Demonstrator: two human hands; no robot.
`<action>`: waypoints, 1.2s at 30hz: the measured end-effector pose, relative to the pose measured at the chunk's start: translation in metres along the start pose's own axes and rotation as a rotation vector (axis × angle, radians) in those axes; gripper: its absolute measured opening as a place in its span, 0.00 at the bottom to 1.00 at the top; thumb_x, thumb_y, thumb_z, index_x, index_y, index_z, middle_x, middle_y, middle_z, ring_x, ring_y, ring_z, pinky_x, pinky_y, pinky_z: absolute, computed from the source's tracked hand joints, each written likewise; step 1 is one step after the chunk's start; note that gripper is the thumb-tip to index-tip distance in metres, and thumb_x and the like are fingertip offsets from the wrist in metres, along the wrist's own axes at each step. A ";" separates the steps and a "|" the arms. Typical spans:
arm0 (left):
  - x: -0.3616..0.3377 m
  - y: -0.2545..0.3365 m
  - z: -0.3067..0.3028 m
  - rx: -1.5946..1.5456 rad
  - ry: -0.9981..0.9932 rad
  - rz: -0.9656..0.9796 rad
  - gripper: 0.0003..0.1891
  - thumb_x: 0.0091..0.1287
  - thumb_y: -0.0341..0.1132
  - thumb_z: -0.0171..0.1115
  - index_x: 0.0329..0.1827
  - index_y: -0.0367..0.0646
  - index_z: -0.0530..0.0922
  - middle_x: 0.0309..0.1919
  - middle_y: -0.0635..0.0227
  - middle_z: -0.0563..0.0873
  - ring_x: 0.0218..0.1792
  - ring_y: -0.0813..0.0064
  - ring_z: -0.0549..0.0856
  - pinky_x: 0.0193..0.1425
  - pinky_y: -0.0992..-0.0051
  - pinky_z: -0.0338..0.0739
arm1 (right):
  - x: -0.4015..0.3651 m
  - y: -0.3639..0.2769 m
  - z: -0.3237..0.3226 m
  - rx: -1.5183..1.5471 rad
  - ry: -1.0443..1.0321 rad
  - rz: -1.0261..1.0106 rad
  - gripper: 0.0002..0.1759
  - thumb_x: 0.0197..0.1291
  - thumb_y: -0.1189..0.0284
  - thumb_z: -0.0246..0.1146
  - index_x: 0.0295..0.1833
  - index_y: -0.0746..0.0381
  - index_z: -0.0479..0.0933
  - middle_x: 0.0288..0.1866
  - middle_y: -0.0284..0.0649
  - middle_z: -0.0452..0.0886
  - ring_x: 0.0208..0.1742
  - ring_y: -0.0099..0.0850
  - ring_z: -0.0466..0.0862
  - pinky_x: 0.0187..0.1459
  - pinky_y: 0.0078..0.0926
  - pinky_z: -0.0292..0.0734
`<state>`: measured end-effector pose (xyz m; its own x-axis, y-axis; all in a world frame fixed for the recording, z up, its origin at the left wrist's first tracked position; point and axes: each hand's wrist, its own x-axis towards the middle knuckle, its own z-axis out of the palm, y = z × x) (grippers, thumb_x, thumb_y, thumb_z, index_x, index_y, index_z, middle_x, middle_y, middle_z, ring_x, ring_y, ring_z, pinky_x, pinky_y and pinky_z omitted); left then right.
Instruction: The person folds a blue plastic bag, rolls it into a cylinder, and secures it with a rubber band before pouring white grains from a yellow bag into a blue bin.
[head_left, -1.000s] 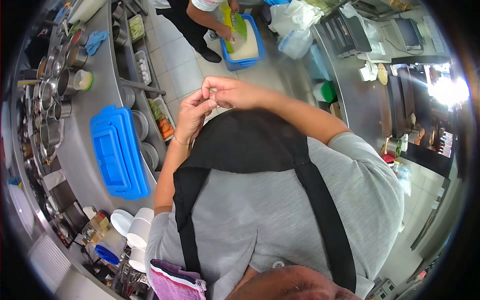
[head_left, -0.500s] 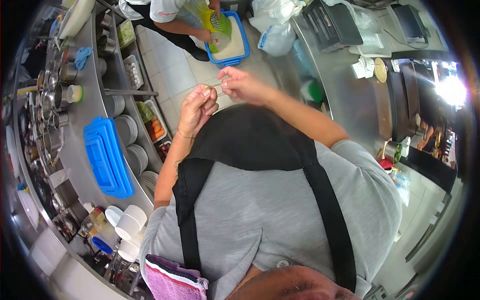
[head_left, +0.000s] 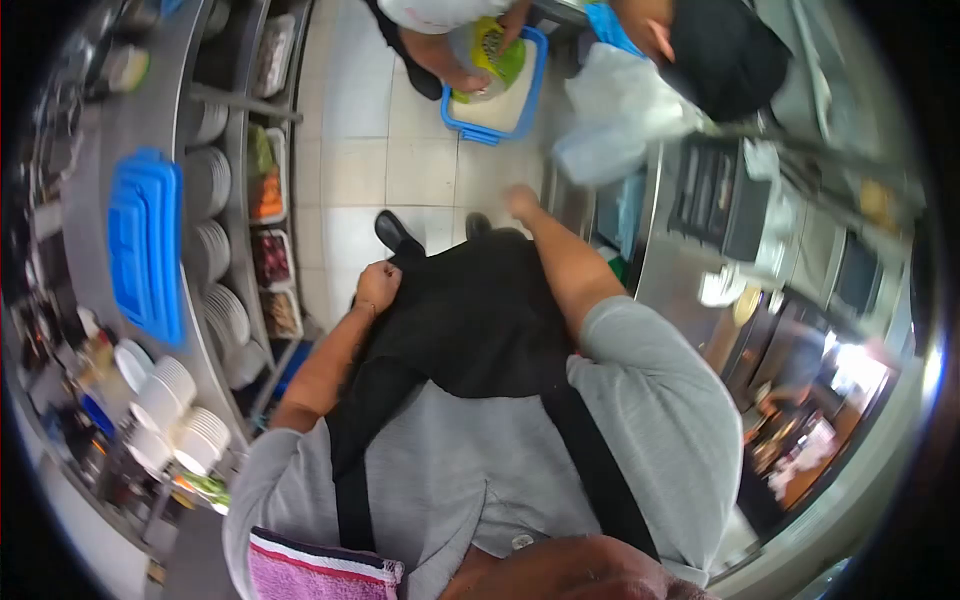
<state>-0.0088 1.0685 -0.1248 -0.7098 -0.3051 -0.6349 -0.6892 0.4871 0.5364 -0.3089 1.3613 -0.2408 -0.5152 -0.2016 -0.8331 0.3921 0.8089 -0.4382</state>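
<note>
My left hand (head_left: 380, 287) is closed beside the black apron (head_left: 470, 310), fingers curled together. Whatever it may hold is too small to make out. Further forward and to the right, my right hand (head_left: 518, 200) hangs over the floor, smeared by motion, so its fingers do not show clearly. Ahead of me a person's hand (head_left: 465, 80) grips a green and yellow bag (head_left: 497, 58) above a blue tub (head_left: 545, 75) with white contents.
Stacked plates (head_left: 207, 180) and trays of vegetables (head_left: 268, 190) line the left shelves. A blue lid (head_left: 147, 250) lies on the left counter near white bowls (head_left: 165, 392). At the right front, a person in a black cap (head_left: 725, 55) stands by plastic bags (head_left: 625, 105).
My hands have parted from in front of my chest, the left dropping beside the apron, the right moving forward. The view has shifted, and a person with a black cap has appeared.
</note>
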 end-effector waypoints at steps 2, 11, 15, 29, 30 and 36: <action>0.000 -0.010 0.010 0.091 -0.085 -0.084 0.12 0.72 0.42 0.65 0.43 0.42 0.88 0.42 0.50 0.93 0.48 0.45 0.91 0.55 0.52 0.85 | 0.046 -0.003 0.000 0.241 0.085 0.067 0.20 0.74 0.57 0.64 0.60 0.60 0.83 0.44 0.39 0.85 0.41 0.37 0.85 0.41 0.41 0.85; -0.001 0.053 0.072 -0.050 0.072 -0.329 0.09 0.74 0.39 0.65 0.42 0.43 0.85 0.40 0.53 0.92 0.45 0.47 0.91 0.52 0.51 0.85 | 0.314 0.060 -0.022 1.170 0.193 0.272 0.20 0.76 0.52 0.67 0.60 0.56 0.81 0.49 0.42 0.87 0.45 0.38 0.86 0.45 0.38 0.87; 0.004 0.065 0.099 -0.048 0.126 -0.379 0.08 0.74 0.38 0.66 0.41 0.44 0.85 0.38 0.54 0.91 0.44 0.48 0.91 0.51 0.51 0.85 | 0.338 0.037 -0.032 1.406 0.233 0.438 0.21 0.78 0.49 0.64 0.60 0.54 0.81 0.47 0.37 0.86 0.43 0.35 0.84 0.38 0.31 0.82; 0.025 0.073 0.110 0.045 0.165 -0.334 0.07 0.73 0.37 0.66 0.41 0.44 0.84 0.36 0.55 0.90 0.42 0.50 0.91 0.49 0.52 0.86 | 0.334 0.040 -0.049 0.998 0.469 0.277 0.19 0.72 0.72 0.64 0.65 0.60 0.76 0.55 0.44 0.84 0.44 0.43 0.84 0.35 0.37 0.80; 0.023 0.074 0.113 0.041 0.162 -0.332 0.07 0.73 0.37 0.66 0.41 0.44 0.84 0.36 0.55 0.90 0.42 0.50 0.91 0.49 0.52 0.86 | 0.415 0.139 -0.056 0.746 0.406 0.133 0.20 0.72 0.71 0.64 0.67 0.58 0.77 0.57 0.43 0.85 0.47 0.43 0.85 0.36 0.37 0.81; 0.017 0.054 0.112 0.064 0.186 -0.304 0.07 0.72 0.37 0.67 0.39 0.44 0.83 0.35 0.53 0.90 0.41 0.49 0.91 0.49 0.52 0.86 | 0.348 0.069 -0.049 1.034 0.433 -0.067 0.19 0.69 0.70 0.67 0.64 0.54 0.82 0.54 0.39 0.90 0.51 0.46 0.90 0.40 0.42 0.87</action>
<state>-0.0419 1.1815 -0.1684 -0.4920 -0.5847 -0.6450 -0.8667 0.3995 0.2988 -0.4982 1.3740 -0.5440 -0.7016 0.1438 -0.6979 0.6939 -0.0845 -0.7151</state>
